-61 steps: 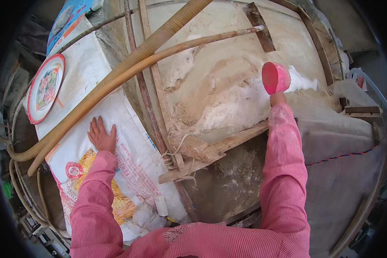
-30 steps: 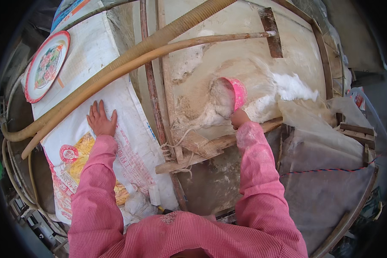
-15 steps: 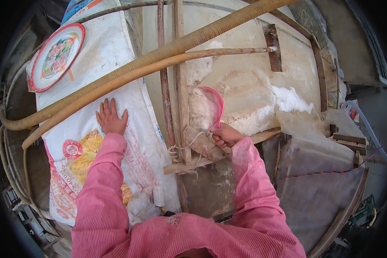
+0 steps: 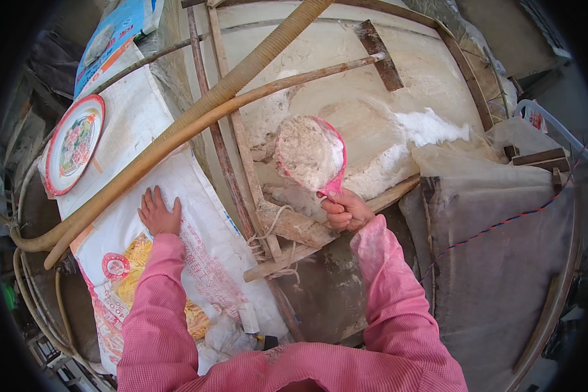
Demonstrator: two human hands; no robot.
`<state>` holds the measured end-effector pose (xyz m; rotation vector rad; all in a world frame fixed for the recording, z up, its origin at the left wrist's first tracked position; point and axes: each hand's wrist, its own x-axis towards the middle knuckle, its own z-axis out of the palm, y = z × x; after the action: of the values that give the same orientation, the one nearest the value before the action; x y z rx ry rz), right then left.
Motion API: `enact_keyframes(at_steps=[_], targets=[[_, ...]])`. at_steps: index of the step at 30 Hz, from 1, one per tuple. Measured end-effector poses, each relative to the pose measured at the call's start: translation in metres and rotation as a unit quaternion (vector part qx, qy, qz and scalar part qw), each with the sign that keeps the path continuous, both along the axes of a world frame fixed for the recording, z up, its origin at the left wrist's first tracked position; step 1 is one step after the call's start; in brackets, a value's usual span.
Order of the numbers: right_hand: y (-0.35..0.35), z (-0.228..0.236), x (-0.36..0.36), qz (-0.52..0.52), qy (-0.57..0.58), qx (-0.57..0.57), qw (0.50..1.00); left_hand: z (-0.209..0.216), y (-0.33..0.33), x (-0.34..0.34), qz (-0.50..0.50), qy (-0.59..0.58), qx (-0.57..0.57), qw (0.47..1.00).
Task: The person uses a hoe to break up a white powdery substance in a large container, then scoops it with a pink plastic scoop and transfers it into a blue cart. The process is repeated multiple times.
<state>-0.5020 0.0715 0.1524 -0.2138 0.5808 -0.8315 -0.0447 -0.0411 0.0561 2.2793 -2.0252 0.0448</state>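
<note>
My right hand (image 4: 347, 210) is closed round the handle of a pink scoop (image 4: 338, 166). Off-white, lumpy powder (image 4: 307, 147) heaps up in the scoop's bowl, which sits over the near left part of a wood-edged bin (image 4: 372, 98). More white powder (image 4: 428, 127) lies along the bin's near side. With fingers spread, my left hand (image 4: 159, 210) rests flat on a printed white sack (image 4: 202, 228) to the left of the bin.
Two ribbed or smooth tan hoses (image 4: 196, 127) cross above the sack and bin. A red-rimmed plate (image 4: 76, 145) lies at the far left. Plastic sheeting (image 4: 496, 196) covers a box at the right, crossed by a twisted cord (image 4: 503, 228). String (image 4: 294, 245) hangs at the bin's corner.
The scoop has come up out of the powder and now shows a full, level bowl. My left hand stays flat on the sack. The view has tilted and shifted somewhat.
</note>
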Motion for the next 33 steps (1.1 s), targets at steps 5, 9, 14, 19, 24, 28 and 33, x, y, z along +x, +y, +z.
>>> enact_keyframes(at_steps=[5,9,14,19,24,28,33], targets=[[0.066,0.096,0.000,-0.134,-0.036,-0.108,0.984,-0.013,-0.008,0.013,0.002,0.009,0.030,1.000],[0.174,0.178,0.009,-0.212,-0.034,-0.194,0.957,0.022,-0.032,0.029,-0.021,0.356,0.115,0.927],[0.379,0.217,0.058,-0.375,-0.023,-0.219,0.901,0.091,0.034,0.029,-0.229,0.480,0.005,0.847],[0.618,0.208,0.165,-0.605,0.012,-0.185,0.775,0.119,0.151,0.008,-0.172,0.659,0.152,0.716],[0.824,0.207,0.282,-0.800,0.090,-0.099,0.585,0.105,0.205,-0.009,-0.201,0.524,0.200,0.803],[0.945,0.195,0.351,-0.904,0.208,0.108,0.357,0.110,0.228,-0.040,-0.197,0.542,0.229,0.784],[1.048,0.154,0.401,-0.535,0.511,0.666,0.093,0.142,0.251,-0.093,-0.252,0.576,0.248,0.737]])
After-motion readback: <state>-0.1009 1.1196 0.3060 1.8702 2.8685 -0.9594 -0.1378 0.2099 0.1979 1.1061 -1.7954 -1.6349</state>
